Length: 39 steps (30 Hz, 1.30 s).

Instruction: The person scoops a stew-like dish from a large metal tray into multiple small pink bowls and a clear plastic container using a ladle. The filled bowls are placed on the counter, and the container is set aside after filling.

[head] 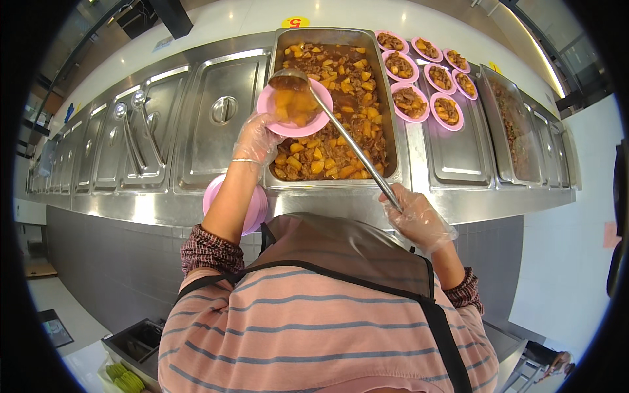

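Note:
A clear plastic glove covers my left hand (258, 137), which holds a pink plate (293, 131) by its near-left rim over a deep steel pan (334, 183). Potato chunks in brown sauce (295, 105) lie on that plate, somewhat blurred. My right hand (417, 216), gloved too, grips the long handle of a steel ladle (354, 145). The ladle's bowl (290, 81) is tilted over the plate's far edge. Meat and potato stew (344, 98) fills the pan below. Under my left forearm sits a stack of pink plates (255, 211), partly hidden by the arm.
Several filled pink plates (409, 102) stand right of the pan, some on a steel lid (459, 157). Farther right is another pan of food (511, 123). Two ladles (130, 140) rest on the lids at left, beside a lidded pan (221, 147). A yellow sign (295, 22) marks the far counter.

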Motion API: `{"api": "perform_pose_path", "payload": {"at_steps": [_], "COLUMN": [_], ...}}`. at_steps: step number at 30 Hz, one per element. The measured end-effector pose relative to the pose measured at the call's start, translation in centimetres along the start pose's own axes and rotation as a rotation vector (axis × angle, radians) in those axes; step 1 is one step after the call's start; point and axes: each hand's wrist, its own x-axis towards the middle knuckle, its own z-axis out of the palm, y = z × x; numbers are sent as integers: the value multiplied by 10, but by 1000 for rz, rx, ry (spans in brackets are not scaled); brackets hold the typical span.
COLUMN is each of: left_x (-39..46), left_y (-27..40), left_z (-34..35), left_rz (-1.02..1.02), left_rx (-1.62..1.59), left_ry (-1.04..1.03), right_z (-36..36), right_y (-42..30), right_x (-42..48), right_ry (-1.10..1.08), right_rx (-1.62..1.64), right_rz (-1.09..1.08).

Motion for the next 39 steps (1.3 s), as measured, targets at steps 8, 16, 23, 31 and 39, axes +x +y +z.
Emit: {"api": "perform_pose_path", "payload": {"at_steps": [8, 16, 23, 31, 39], "left_x": [-16, -54, -82, -86, -85], "left_y": [6, 34, 31, 27, 25], "left_z": [8, -52, -92, -73, -62], "left_rz": [94, 199, 236, 228, 217], "left_rx": [-43, -57, -88, -76, -74], "left_ry": [45, 211, 239, 315, 340], "right_z": [-18, -8, 14, -16, -46], "right_y": [-9, 32, 40, 36, 55], "right_x": [1, 21, 65, 64, 33], "right_ry": [-236, -35, -37, -322, -487], "right_rx": [1051, 219, -116, -204, 1312], "right_rz": [11, 435, 130, 91, 540]}}
